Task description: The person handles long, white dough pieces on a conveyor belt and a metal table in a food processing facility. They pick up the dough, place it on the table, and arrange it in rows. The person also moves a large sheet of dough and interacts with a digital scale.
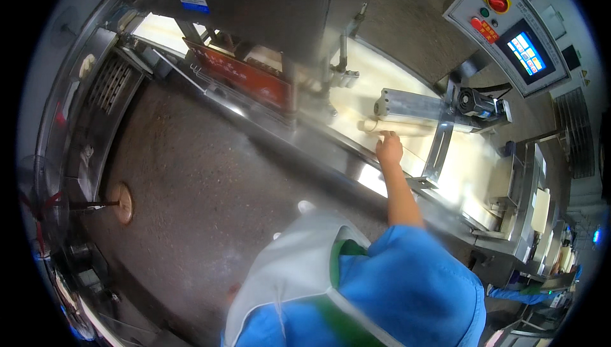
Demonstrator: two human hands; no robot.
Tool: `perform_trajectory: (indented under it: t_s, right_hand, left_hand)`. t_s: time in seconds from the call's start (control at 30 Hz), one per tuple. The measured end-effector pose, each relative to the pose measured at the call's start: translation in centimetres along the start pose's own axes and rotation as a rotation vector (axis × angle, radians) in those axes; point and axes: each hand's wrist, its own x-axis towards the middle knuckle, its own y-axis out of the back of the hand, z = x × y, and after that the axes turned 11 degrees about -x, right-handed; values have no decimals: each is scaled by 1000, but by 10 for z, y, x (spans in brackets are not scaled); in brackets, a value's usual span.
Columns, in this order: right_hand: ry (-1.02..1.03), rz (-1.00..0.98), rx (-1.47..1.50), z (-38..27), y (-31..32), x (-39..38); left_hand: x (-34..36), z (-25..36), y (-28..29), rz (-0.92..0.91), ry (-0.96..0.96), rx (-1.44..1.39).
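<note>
My right hand (389, 150) reaches forward over the conveyor belt, with its fingers stretched toward a cream-coloured roll that looks like dough (401, 128). The fingertips are at the near side of the roll; whether they press on it I cannot tell. Just beyond the roll, a metal housing (410, 105) with a motor (477, 103) at its right end spans the pale sheet on the belt (455, 156). Of my left hand (233, 291) only a small, blurred skin-toned patch seems to show beside my pale apron; its fingers are hidden.
A control panel (509, 28) with a lit screen and a red knob stands at the upper right. A red-brown plate (242, 74) fronts the steel machine to the left. A round-based stand (123, 203) is on the floor. Further steel tables (528, 213) line the right side.
</note>
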Motion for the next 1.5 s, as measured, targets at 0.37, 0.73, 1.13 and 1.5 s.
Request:
perform_trajectory:
  t_s: [0.37,0.73,1.13,1.5]
  right_hand:
    - [22,-186,141,-31,-16,14]
    - [274,-1,325,-44,-32,21]
    - [146,8,241,-35,-41,7]
    - [-177,87,394,-26,-9,-3]
  left_hand:
    - [-1,-6,-5,2,6,-7]
    - [1,-2,2,2,-3,-3]
    - [8,10,-3,-33,-23,15]
    - [13,23,0,-35,-43,45]
